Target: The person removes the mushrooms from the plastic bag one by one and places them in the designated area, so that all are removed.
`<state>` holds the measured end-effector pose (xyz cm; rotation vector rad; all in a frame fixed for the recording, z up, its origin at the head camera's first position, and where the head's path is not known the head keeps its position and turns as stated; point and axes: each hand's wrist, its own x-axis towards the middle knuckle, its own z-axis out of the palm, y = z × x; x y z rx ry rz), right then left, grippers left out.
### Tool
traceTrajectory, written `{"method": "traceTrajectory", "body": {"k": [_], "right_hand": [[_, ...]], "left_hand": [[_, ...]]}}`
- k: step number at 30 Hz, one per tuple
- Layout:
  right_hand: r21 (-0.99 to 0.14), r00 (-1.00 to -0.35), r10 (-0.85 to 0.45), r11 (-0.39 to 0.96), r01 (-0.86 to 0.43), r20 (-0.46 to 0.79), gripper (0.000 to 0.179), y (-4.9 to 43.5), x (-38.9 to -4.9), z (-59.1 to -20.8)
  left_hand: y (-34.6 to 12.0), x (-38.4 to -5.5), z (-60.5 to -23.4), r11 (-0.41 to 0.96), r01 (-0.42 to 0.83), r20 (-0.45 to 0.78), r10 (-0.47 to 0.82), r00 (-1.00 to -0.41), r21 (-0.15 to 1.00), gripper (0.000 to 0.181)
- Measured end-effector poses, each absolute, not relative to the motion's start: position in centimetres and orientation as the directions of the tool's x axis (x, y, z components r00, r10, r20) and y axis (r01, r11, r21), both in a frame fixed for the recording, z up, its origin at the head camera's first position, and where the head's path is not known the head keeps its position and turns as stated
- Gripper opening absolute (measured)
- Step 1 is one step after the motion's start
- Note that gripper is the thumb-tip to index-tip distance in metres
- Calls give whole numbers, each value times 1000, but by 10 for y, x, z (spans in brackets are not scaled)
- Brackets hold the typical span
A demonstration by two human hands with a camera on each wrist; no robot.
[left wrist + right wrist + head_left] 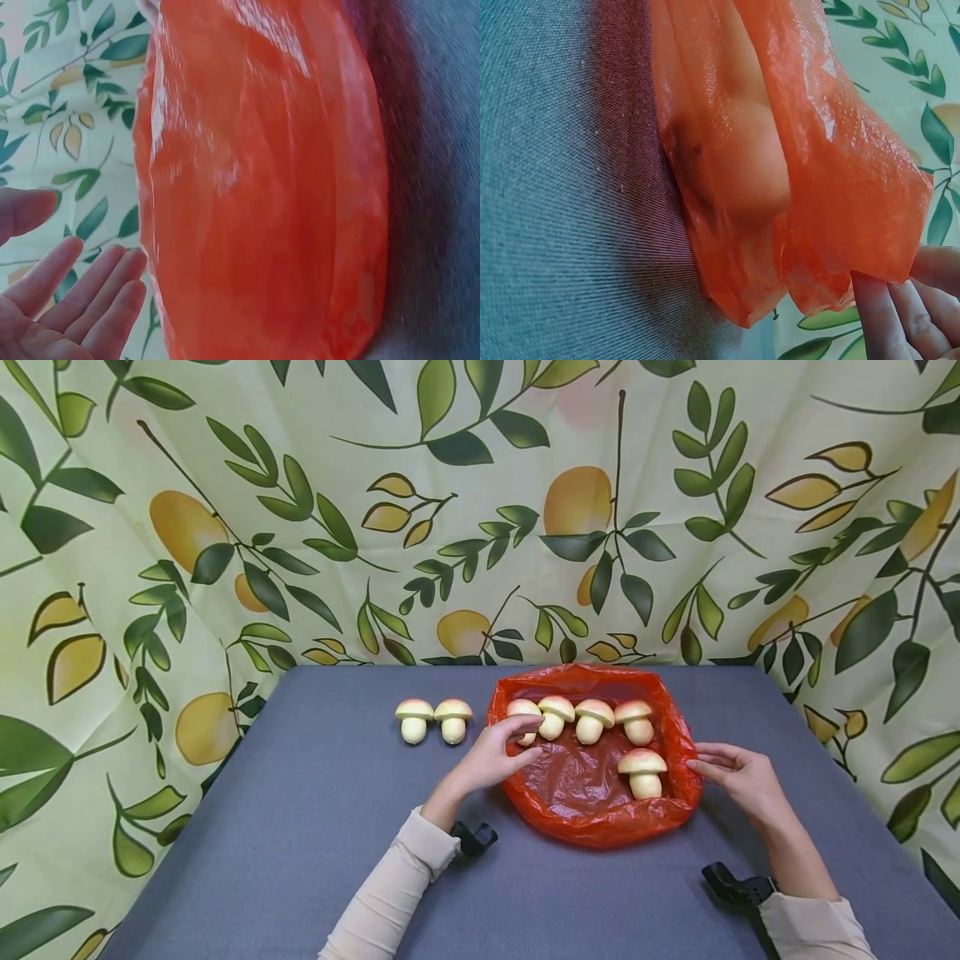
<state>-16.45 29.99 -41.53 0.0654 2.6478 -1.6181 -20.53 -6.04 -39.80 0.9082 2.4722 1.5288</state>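
A red plastic bag lies with its mouth spread wide, and several mushrooms with pinkish-yellow caps sit inside, one at the lower right. My left hand is over the bag's left rim, thumb and fingers apart, holding nothing. It partly covers the leftmost mushroom in the bag. In the left wrist view its fingers are stretched beside the red plastic. At the right rim my right hand pinches the bag's edge between thumb and fingers. A mushroom shows through the plastic there.
Two more mushrooms stand side by side left of the bag, one close to the other. The table has a blue-grey cover. A leaf-and-fruit patterned cloth hangs behind and at both sides.
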Motion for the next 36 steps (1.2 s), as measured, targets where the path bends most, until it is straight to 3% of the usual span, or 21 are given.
{"method": "traceTrajectory", "body": {"k": [7,16,25,36], "right_hand": [[-899,-999,4,436,48,-52,20,301,-165,-415],[-899,-999,11,436,43,-42,25,299,-164,-414],[-907,-1000,5,420,29,-30,11,300,-163,-415],[-899,-1000,11,438,6,-2,12,299,-163,-414]], "left_hand": [[-46,-204,-400,276,422,216,553,-805,863,45],[-28,-200,-397,342,434,185,567,-802,833,47],[-5,-197,-399,332,438,174,596,-784,836,46],[20,-196,-405,354,440,155,607,-779,825,45]]}}
